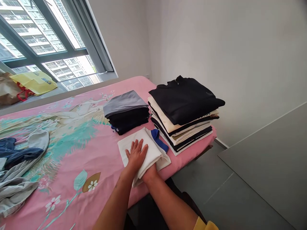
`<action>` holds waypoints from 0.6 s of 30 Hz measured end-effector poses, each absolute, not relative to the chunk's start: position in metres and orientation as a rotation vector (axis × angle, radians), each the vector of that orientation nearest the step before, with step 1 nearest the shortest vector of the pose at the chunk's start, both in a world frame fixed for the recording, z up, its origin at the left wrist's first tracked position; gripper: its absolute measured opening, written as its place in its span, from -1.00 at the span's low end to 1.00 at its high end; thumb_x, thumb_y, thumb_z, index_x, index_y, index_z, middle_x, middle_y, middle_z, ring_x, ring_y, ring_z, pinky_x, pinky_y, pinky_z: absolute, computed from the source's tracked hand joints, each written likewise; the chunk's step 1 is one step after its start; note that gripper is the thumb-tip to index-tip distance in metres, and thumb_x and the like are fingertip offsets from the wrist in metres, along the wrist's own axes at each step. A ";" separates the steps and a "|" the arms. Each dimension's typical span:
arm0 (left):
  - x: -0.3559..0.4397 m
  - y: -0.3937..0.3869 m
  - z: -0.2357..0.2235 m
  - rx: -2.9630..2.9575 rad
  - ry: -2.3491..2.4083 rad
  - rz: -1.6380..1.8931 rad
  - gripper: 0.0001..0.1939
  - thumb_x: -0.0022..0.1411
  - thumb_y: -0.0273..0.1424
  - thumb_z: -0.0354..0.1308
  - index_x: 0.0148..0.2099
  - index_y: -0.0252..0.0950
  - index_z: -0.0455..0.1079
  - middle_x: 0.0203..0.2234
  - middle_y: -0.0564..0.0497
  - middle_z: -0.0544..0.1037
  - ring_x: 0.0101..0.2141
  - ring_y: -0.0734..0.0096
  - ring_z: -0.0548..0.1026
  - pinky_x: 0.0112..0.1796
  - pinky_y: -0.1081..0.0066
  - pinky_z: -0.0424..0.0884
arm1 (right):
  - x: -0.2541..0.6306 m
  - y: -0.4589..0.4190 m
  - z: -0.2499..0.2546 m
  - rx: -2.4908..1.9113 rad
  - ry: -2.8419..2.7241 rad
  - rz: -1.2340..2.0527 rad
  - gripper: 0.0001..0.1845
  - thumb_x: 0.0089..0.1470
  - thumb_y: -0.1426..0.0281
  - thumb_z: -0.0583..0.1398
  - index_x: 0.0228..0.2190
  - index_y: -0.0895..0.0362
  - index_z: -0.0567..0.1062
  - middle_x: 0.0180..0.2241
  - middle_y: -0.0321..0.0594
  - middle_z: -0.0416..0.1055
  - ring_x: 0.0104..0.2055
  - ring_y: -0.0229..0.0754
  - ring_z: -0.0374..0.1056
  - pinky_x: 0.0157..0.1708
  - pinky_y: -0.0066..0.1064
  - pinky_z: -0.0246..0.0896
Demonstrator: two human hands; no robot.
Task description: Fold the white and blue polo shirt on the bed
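Note:
A white folded shirt (151,153) with a blue band along its far right side lies at the bed's near edge. My left hand (137,154) rests flat on top of it, fingers spread. Up to the wrist, my right hand (150,172) is tucked under the shirt's near fold, its fingers hidden by the cloth. Just behind is a short pile of folded dark clothes topped by a grey garment (126,103). To the right stands a taller stack of folded clothes, with a black collared top (184,99) uppermost.
Pink flowered bedding (72,153) covers the bed. Loose jeans (21,151) and grey clothes (16,191) lie crumpled at the left. A yellow bag (35,83) sits on the window ledge. Grey floor and a pale panel (271,166) lie beyond the bed's right edge.

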State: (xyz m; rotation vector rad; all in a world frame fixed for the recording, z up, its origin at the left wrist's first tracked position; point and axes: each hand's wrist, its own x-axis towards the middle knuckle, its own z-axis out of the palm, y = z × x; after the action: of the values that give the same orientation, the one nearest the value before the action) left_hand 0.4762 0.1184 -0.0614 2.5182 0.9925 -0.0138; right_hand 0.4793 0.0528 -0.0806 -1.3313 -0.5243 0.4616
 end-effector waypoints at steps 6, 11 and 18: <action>0.477 0.101 -0.089 2.732 0.988 0.069 -0.32 0.25 0.02 -0.25 0.33 -0.16 -0.07 0.31 -0.13 -0.09 0.29 0.07 -0.22 0.13 -0.23 -0.41 | 0.409 -0.020 -0.105 -0.601 0.129 1.192 -0.40 0.16 0.03 -0.21 -0.06 0.02 0.42 0.02 -0.14 0.35 -0.02 -0.10 0.32 -0.06 -0.16 0.20; 0.475 0.093 -0.097 2.787 1.017 0.167 -0.32 0.25 -0.01 -0.22 0.33 -0.19 -0.06 0.30 -0.15 -0.07 0.29 0.06 -0.19 0.13 -0.22 -0.43 | 0.370 -0.063 -0.117 -0.847 0.116 1.340 -0.46 -0.02 0.00 0.12 -0.24 0.21 0.48 -0.33 -0.09 0.46 -0.38 -0.23 0.38 -0.45 -0.45 0.22; 0.436 0.081 -0.077 2.902 0.413 0.224 -0.20 0.08 0.03 0.07 0.30 -0.16 0.02 0.30 -0.16 -0.07 0.28 0.01 -0.13 0.16 -0.16 -0.36 | 0.441 -0.079 -0.108 -1.296 -0.112 0.796 -0.56 -0.01 0.04 0.15 -0.29 0.16 0.40 -0.55 -0.35 0.21 -0.59 -0.35 0.12 -0.71 -0.56 0.00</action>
State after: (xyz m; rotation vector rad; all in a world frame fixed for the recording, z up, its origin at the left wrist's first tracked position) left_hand 0.4363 0.0810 -0.0766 2.9023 0.4125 0.2240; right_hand 0.4412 -0.0791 -0.1084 -1.2959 -0.1116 0.7959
